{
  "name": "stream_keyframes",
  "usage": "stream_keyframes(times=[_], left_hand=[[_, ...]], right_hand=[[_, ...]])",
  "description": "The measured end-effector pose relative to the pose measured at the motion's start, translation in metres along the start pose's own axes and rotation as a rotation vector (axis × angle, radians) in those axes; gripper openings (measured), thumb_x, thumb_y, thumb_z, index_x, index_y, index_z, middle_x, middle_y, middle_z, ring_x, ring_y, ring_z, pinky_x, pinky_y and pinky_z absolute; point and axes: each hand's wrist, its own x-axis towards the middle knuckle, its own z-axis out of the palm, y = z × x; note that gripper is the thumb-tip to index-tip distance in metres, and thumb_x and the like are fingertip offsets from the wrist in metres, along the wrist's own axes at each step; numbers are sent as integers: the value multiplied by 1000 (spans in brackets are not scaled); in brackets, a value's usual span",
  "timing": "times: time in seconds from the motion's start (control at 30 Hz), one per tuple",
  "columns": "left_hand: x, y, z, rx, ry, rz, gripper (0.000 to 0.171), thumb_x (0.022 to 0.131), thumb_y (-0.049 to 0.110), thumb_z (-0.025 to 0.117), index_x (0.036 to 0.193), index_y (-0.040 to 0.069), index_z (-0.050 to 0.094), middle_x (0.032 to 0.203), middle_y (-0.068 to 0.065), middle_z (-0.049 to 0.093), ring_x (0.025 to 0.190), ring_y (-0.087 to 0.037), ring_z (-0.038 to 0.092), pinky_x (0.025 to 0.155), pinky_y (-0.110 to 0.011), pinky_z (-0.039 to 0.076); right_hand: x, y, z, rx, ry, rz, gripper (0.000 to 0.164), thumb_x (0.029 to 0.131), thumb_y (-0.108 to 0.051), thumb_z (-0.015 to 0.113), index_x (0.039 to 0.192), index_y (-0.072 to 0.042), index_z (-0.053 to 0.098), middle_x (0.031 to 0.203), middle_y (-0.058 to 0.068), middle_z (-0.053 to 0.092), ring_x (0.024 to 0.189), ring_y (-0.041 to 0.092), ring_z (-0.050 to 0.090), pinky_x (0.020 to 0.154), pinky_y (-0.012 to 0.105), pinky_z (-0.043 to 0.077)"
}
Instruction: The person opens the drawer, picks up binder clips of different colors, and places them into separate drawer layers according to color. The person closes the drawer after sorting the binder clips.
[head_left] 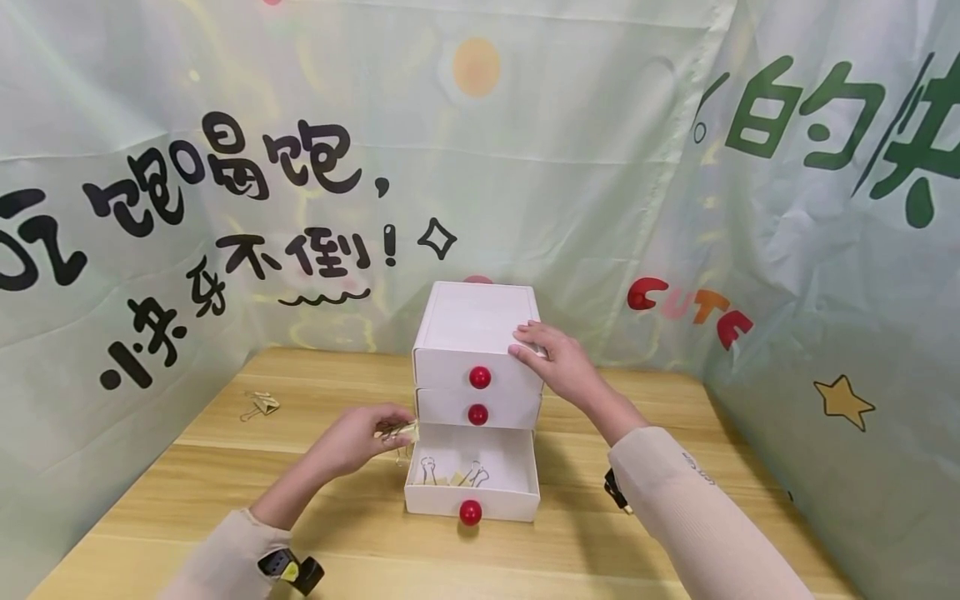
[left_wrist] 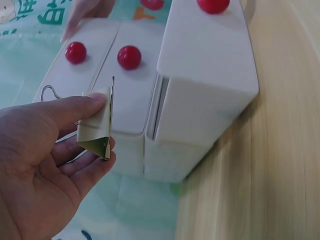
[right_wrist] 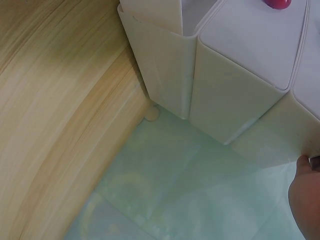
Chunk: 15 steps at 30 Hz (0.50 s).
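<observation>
Between thumb and fingers my left hand (head_left: 365, 437) pinches a pale yellow binder clip (left_wrist: 95, 120) with wire handles, just left of the white drawer unit (head_left: 480, 321). In the head view the unit's bottom drawer (head_left: 517, 467) is pulled out, with a red knob (head_left: 470, 512) on its front. Inside it lie a few more binder clips (head_left: 457, 477), wire handles pointing up. The two upper drawers are closed. My right hand (head_left: 558, 358) rests on the unit's top right front edge, fingers on the top; the right wrist view shows only part of it.
Another binder clip (head_left: 262, 403) lies on the wooden table (head_left: 345, 533) at the back left. A pale green printed cloth (head_left: 555, 167) hangs behind and along both sides of the table.
</observation>
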Motion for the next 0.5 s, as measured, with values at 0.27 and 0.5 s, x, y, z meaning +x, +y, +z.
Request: stream_keyframes(times=[0.27,0.5], left_hand=[[17,16,19,1,-47,32,29,90,29,72,112,11,70,106,1,69,99,-18,65,89,-42,53],[32,23,37,12,-97,64,21,89,24,74,106,13,71,100,5,68,93,-13,65,84,-35,55]], right_hand=[[0,-1,-1,8,13,-12,50,93,-42,65,132,-10,63,143,7,52,138,28,40,112,52,29],[0,0,0,17,24,-15,48,93,-40,66,131,-10,64,141,5,54,137,26,40,113,49,29]])
